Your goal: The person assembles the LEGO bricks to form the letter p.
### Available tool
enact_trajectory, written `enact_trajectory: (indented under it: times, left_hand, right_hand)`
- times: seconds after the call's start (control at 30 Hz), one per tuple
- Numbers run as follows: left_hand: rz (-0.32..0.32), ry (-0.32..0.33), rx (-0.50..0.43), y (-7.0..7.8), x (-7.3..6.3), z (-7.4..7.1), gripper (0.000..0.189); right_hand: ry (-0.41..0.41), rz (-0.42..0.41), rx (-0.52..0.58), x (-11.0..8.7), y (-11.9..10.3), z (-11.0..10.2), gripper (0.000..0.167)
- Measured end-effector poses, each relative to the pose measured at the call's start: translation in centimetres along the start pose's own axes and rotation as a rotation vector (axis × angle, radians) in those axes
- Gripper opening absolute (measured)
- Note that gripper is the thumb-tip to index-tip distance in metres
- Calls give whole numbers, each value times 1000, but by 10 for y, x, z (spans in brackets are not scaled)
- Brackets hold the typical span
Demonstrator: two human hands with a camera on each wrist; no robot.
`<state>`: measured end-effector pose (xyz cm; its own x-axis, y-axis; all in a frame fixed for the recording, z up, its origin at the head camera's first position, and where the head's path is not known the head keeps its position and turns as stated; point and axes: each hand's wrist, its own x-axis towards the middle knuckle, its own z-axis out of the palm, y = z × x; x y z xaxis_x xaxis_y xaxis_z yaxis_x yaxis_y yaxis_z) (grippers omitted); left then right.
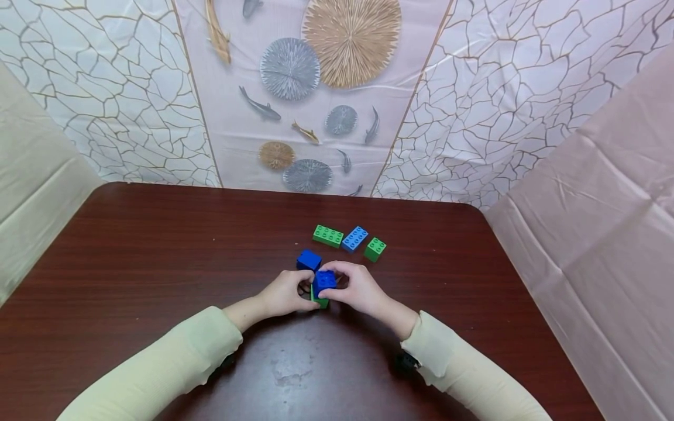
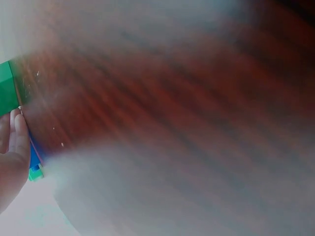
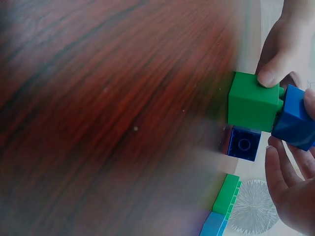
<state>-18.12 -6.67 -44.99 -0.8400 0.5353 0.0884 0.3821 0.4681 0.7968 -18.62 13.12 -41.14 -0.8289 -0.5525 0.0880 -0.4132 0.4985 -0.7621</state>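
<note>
My left hand [image 1: 286, 293] grips a green brick [image 3: 253, 101] standing on the table, its thumb against one side. Over that brick's studs, my right hand [image 1: 360, 287] pinches a dark blue brick [image 1: 325, 282] between thumb and fingers. In the right wrist view the blue brick sits slightly tilted against the studs, some of which still show. Just behind the hands lies a second dark blue brick [image 1: 309, 260], its hollow underside visible in the right wrist view. The left wrist view catches only part of the left hand [image 2: 15, 147] and a green brick [image 2: 7, 91] at its edge.
Farther back on the brown table [image 1: 158, 263] lie a long green brick [image 1: 328, 235], a lighter blue brick [image 1: 355, 238] and a small green brick [image 1: 375, 249], in a loose row. A patterned cloth [image 1: 237, 140] hangs behind the table's far edge.
</note>
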Motion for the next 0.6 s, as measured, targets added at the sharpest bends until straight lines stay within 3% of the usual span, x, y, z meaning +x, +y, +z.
enact_trajectory:
  times: [0.6]
  left_hand:
    - [-13,-31,-3,-2,2,-1,34]
  right_hand:
    - [-14,-23,-54,5,-3,1,39]
